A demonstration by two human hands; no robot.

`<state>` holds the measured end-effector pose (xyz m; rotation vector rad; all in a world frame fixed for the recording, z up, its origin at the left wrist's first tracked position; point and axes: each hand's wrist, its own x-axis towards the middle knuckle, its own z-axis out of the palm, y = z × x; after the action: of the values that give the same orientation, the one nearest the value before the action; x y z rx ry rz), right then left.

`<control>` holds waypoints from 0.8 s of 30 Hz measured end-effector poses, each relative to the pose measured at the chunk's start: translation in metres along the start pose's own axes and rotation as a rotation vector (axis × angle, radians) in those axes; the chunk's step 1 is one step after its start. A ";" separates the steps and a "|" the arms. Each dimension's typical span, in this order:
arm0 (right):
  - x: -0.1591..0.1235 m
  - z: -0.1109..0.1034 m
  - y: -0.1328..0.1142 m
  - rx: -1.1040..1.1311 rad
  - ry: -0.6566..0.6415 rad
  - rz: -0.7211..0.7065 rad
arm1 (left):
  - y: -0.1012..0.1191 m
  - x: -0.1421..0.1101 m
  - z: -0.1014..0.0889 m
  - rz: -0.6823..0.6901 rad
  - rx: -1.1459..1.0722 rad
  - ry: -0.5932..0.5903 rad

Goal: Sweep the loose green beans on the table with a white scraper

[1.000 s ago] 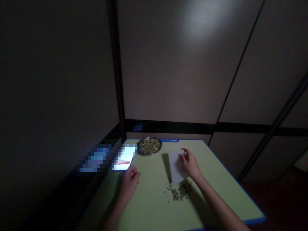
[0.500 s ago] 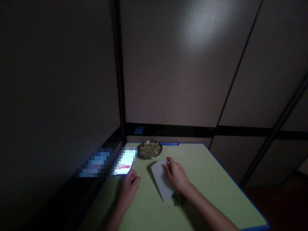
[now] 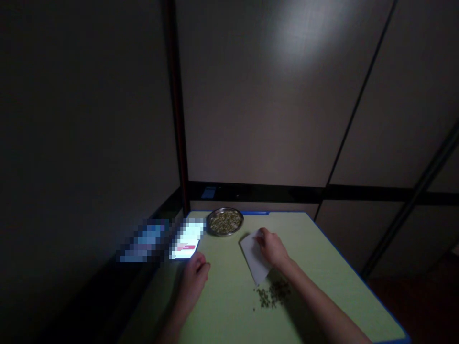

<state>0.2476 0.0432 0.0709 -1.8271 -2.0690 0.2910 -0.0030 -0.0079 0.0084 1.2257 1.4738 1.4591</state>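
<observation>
Between the thumb and fingers of my right hand [image 3: 272, 247] is a white paper envelope [image 3: 254, 258], tilted over the table. Just in front of its near end lies a loose scatter of small dark seeds [image 3: 272, 294] on the green tabletop. Curled beside the lit phone [image 3: 188, 239], my left hand [image 3: 195, 274] rests low at the table's left side; whether anything is in its fingers cannot be made out. At the back left stands a round metal plate [image 3: 225, 234] holding many small greenish seeds or beans [image 3: 225, 221].
The green table [image 3: 315, 296] has a blue edge and stands against a panelled wall [image 3: 251, 105]. A dark band on the wall [image 3: 272, 193] reflects the phone. A blue strip [image 3: 255, 213] lies along the table's back edge.
My right hand swung the envelope left and toward me, partly covering the scattered seeds, then back right and away, uncovering them. My left hand stayed beside the phone.
</observation>
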 end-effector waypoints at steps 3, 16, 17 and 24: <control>0.006 -0.001 0.012 -0.002 0.003 0.037 | 0.001 0.000 0.000 -0.014 0.001 0.003; 0.016 -0.004 0.027 0.057 0.040 0.077 | 0.001 0.001 -0.001 0.025 0.084 0.017; 0.014 -0.001 0.023 0.063 0.033 0.068 | 0.001 0.002 -0.001 0.025 0.090 0.017; 0.007 0.008 0.015 0.062 -0.001 0.028 | 0.000 0.003 -0.002 -0.001 0.116 0.016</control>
<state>0.2570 0.0531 0.0592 -1.8210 -2.0129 0.3597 -0.0055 -0.0057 0.0092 1.2850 1.5884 1.4029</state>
